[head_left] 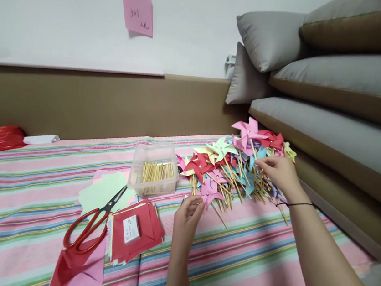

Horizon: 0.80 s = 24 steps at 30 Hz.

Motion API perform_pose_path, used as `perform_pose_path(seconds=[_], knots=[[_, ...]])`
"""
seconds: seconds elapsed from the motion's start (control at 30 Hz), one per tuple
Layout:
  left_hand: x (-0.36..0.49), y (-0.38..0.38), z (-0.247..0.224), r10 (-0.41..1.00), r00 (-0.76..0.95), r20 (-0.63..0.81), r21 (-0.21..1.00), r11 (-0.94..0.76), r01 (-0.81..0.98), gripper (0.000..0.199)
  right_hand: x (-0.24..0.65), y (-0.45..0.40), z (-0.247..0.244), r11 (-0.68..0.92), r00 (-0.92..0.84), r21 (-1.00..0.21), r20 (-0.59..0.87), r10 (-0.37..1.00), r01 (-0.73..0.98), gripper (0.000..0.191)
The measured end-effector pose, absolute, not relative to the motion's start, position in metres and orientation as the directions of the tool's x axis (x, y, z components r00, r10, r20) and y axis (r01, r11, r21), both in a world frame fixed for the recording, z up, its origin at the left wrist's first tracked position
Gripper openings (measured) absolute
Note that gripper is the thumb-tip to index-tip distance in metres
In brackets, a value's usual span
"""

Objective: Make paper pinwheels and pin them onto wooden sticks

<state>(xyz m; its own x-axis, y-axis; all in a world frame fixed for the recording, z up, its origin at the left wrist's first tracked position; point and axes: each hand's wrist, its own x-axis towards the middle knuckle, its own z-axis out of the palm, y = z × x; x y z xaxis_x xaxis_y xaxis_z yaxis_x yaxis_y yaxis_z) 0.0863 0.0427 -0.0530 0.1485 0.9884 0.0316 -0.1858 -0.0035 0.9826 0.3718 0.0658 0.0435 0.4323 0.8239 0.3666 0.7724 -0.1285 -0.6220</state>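
Note:
My right hand (278, 171) reaches over the pile at the right, its thumb and fingers pinched on the thin stick of a pink pinwheel (249, 130) that stands above the others. Below it lie several paper pinwheels on sticks, among them a red pinwheel (200, 165) and a pale green pinwheel (222, 148). My left hand (190, 209) is closed, with curled fingers, beside a lower pink pinwheel (208, 193) at the near edge of the pile. Whether anything is between those fingers is hidden.
A clear plastic box (136, 166) of short sticks stands left of the pile. Nearer are red-handled scissors (86, 232), pale green paper (97, 192) and a stack of red paper (153, 223) with a small white packet (131, 229). Stacked grey cushions (333, 127) border the right side.

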Motion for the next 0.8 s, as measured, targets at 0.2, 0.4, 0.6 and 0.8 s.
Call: perform_pose_path(seconds=[0.2,0.4,0.6,0.8], knots=[[0.083,0.044,-0.05,0.991,0.127,0.04,0.985,-0.017,-0.172,0.032,0.372,0.071,0.019,-0.182,0.478,-0.611,0.366,0.798,0.77,0.039],[0.076,0.045,-0.053,0.993,0.103,0.063,0.989,-0.049,-0.139,0.033,0.368,0.069,0.026,-0.207,0.529,-0.629,0.383,0.757,0.75,0.046],[0.074,0.029,-0.047,0.978,-0.057,0.199,0.972,-0.205,-0.113,0.025,0.361,0.027,0.043,-0.193,0.607,-0.681,0.444,0.659,0.707,0.05],[0.04,-0.03,-0.004,0.938,-0.191,0.29,0.925,-0.326,-0.196,0.018,0.297,-0.067,0.008,-0.029,0.598,-0.794,0.433,0.675,0.607,0.041]])
